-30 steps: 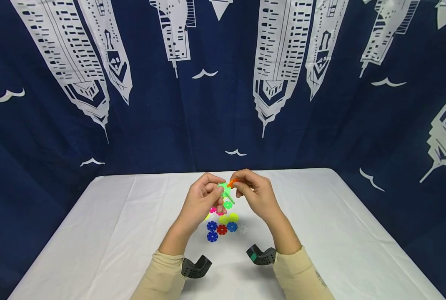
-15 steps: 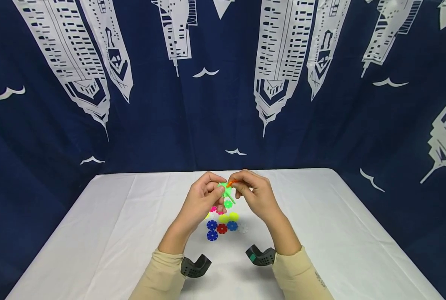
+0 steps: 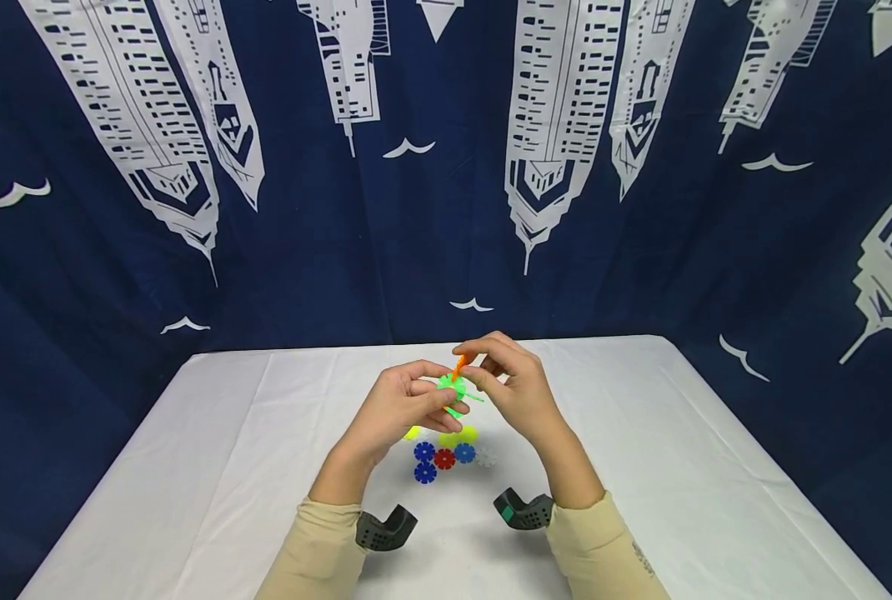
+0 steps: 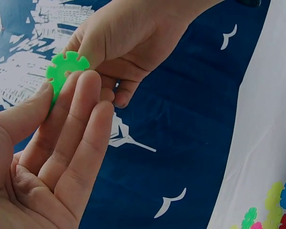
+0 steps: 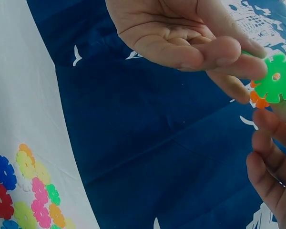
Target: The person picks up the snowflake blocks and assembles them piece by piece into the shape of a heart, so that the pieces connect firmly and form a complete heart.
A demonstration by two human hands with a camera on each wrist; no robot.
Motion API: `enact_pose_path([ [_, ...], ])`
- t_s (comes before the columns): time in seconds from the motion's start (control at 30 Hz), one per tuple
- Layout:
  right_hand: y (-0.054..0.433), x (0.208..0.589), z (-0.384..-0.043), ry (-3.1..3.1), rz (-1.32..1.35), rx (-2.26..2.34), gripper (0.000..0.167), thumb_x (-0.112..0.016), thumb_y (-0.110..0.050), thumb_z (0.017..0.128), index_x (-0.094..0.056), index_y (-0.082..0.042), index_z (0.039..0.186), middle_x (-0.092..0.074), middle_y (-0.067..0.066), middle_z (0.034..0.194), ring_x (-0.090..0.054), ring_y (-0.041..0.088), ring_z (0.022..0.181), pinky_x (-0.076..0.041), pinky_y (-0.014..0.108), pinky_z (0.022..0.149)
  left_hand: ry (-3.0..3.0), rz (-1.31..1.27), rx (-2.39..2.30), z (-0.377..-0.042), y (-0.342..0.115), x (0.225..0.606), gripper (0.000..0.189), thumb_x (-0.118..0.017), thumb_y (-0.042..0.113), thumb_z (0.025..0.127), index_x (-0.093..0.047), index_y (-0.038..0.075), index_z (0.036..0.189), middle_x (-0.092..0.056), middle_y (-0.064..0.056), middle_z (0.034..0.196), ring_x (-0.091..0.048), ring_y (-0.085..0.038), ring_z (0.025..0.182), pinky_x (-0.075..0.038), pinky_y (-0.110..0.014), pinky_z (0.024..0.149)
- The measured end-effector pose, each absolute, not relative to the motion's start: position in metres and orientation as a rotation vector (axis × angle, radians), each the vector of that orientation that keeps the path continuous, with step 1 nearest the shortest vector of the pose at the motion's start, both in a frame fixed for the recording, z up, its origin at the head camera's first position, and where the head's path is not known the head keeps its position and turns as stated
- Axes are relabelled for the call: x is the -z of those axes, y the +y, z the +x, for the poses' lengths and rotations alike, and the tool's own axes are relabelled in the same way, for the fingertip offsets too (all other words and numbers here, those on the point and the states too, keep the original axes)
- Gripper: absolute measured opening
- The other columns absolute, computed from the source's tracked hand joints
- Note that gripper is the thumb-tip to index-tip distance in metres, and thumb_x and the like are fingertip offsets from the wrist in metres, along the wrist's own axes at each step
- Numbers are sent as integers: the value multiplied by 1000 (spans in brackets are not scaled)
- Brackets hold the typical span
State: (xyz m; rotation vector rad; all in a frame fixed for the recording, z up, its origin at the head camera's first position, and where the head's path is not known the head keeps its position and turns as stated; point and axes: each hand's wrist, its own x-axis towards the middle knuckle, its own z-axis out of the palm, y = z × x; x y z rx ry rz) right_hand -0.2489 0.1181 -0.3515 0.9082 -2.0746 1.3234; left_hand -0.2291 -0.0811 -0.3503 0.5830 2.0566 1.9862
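My left hand [image 3: 408,408] pinches a green notched plastic disc [image 3: 449,385] between thumb and fingers. A second green disc, seen nearly edge-on [image 3: 474,397], stands out from it toward the right. My right hand [image 3: 513,379] pinches an orange notched disc [image 3: 458,367] by its edge, its lower end right at the green disc's rim. In the right wrist view the green disc [image 5: 280,81] faces the camera and partly covers the orange disc [image 5: 259,99]. The left wrist view shows the green disc [image 4: 62,69] above my left fingers; the orange one is hidden there.
Below the hands, loose notched discs lie on the white-covered table [image 3: 228,467]: blue [image 3: 425,472], red [image 3: 444,459], yellow [image 3: 467,434] and clear [image 3: 485,457]. Pink discs [image 5: 40,190] show in the right wrist view. A dark blue printed curtain [image 3: 431,225] hangs behind the table.
My left hand has turned and dipped slightly, swinging the edge-on green disc from slanting down to nearly level. The orange disc now stands more upright in my right fingers.
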Motion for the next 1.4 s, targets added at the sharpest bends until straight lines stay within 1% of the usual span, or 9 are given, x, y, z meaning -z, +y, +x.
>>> enact_pose_path([
  [0.1, 119, 352, -249, -2077, 866, -1322, 19, -71, -6, 91, -72, -10, 109, -66, 4, 91, -57, 15, 63, -51, 22, 60, 2084, 539, -2020, -230, -81, 351, 31, -69, 19, 95, -62, 4, 121, -78, -15, 96, -77, -30, 76, -63, -40, 76],
  [0.23, 121, 351, -249, -2087, 828, -1367, 13, -65, -6, 95, -72, -9, 106, -66, 4, 88, -57, 15, 60, -51, 23, 58, 2123, 467, -2087, -230, -82, 352, 35, -69, 22, 95, -62, 6, 125, -78, -15, 101, -76, -38, 84, -63, -40, 78],
  [0.47, 123, 351, -249, -2098, 890, -1474, 9, -64, -3, 95, -72, -3, 100, -69, 9, 83, -59, 15, 61, -54, 25, 61, 2165, 445, -2205, -232, -81, 353, 24, -69, 17, 95, -66, 5, 115, -77, -14, 103, -78, -27, 84, -62, -39, 78],
  [0.73, 123, 352, -250, -2073, 907, -1541, 6, -69, -1, 91, -73, -3, 95, -67, 9, 86, -60, 14, 64, -54, 24, 62, 2143, 397, -2241, -232, -79, 353, 22, -68, 14, 95, -60, 4, 112, -77, -15, 103, -77, -27, 84, -62, -40, 75],
  [0.9, 124, 354, -253, -2080, 900, -1587, 5, -69, -1, 91, -73, -4, 94, -66, 10, 87, -59, 13, 65, -54, 23, 63, 2099, 412, -2190, -233, -78, 354, 34, -70, 17, 94, -54, 8, 123, -77, -16, 105, -78, -27, 82, -62, -41, 76],
  [1.0, 123, 355, -254, -2082, 927, -1621, 5, -68, -1, 91, -72, -3, 93, -66, 11, 88, -59, 15, 66, -55, 24, 63, 2085, 431, -2165, -233, -77, 354, 39, -72, 17, 93, -56, 8, 127, -77, -16, 104, -77, -26, 82, -62, -41, 76],
  [1.1, 122, 357, -255, -2089, 963, -1647, 5, -68, 0, 91, -72, -2, 94, -66, 12, 89, -59, 16, 66, -55, 25, 63, 2078, 449, -2156, -233, -77, 354, 35, -72, 19, 93, -61, 7, 124, -77, -16, 104, -77, -26, 82, -62, -42, 77],
  [1.27, 120, 360, -256, -2121, 969, -1642, 8, -68, 0, 91, -72, -3, 97, -67, 13, 91, -59, 14, 67, -55, 25, 64, 2096, 461, -2152, -233, -79, 354, 28, -71, 22, 94, -63, 5, 115, -77, -15, 106, -77, -26, 84, -60, -50, 80],
  [1.4, 119, 361, -257, -2149, 930, -1626, 8, -67, -3, 93, -71, -5, 100, -68, 13, 91, -59, 13, 66, -56, 25, 64, 2123, 450, -2170, -233, -81, 354, 25, -69, 21, 95, -63, 5, 113, -76, -15, 107, -77, -24, 82, -62, -47, 75],
])
